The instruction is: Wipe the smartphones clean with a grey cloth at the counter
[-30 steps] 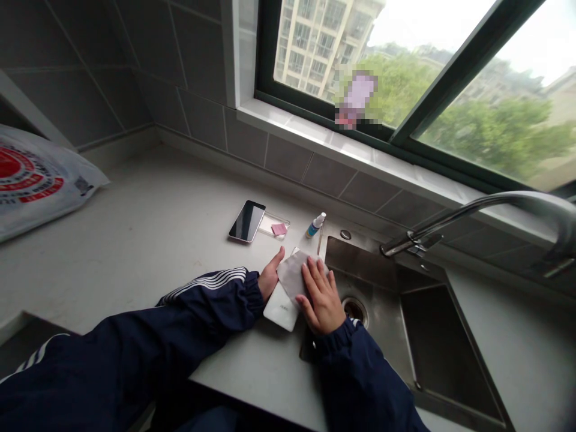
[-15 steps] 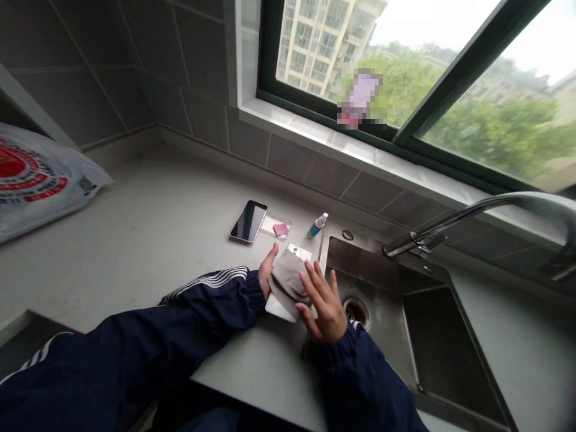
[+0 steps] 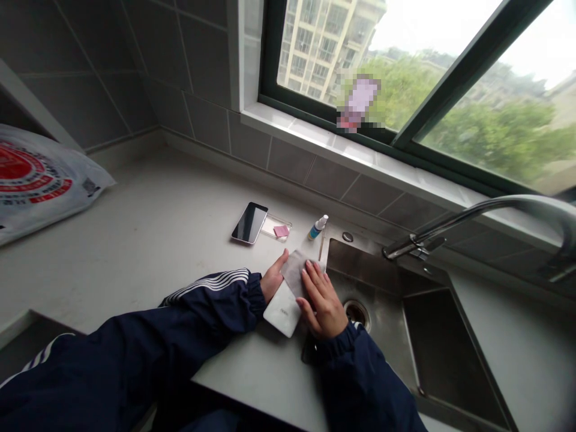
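From my remote post I log, clock centred on the near phone (image 3: 281,311): cloth (image 3: 294,270) over its far half; on the counter (image 3: 180,198), second phone (image 3: 250,222) at 11 o'clock, case (image 3: 269,224) at 12 bearing a pad (image 3: 281,231), spray bottle (image 3: 317,227) at 1, bag (image 3: 49,174) at 10; sink (image 3: 389,324) at 3, tap (image 3: 407,245) at 2.

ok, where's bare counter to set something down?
Widest: the counter between the plastic bag and dark-screened phone. Another: right of the sink. Crowded: around the clear case, spray bottle, left hand and right hand, by the sink's left edge.
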Available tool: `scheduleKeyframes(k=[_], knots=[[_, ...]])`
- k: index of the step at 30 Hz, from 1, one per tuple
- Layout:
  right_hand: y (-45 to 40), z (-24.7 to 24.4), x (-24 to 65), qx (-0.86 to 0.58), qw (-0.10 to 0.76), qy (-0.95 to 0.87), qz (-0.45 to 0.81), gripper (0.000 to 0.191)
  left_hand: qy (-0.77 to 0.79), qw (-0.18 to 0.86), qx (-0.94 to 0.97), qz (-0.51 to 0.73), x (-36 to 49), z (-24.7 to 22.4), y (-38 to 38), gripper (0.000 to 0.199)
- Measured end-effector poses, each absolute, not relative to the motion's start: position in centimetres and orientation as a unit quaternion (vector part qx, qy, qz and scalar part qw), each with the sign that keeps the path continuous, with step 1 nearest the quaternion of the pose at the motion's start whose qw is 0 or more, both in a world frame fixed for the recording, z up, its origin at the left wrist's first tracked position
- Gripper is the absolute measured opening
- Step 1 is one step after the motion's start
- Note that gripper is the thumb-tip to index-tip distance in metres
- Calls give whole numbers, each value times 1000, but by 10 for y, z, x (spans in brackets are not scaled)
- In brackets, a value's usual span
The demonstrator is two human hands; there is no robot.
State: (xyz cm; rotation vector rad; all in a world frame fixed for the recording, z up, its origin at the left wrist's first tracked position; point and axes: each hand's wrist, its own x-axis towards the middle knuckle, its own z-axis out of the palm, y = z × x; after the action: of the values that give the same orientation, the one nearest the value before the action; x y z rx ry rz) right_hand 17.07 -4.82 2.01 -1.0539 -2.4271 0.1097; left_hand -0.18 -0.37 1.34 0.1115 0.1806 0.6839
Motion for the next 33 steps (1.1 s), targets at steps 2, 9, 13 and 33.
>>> scheduleKeyframes(k=[2, 9, 13, 33], knots=[[-50, 20, 169, -378, 228, -896, 41, 63, 108, 937, 56, 326, -2, 14, -4, 80], [-51, 20, 168, -387, 205, -898, 36, 61, 139, 921, 57, 359, 0, 13, -5, 75], [-49, 20, 170, -362, 195, -911, 39, 65, 137, 934, 62, 324, 1, 16, -6, 77], [-50, 17, 168, -363, 206, -909, 16, 64, 116, 927, 87, 346, 10, 6, -8, 74]])
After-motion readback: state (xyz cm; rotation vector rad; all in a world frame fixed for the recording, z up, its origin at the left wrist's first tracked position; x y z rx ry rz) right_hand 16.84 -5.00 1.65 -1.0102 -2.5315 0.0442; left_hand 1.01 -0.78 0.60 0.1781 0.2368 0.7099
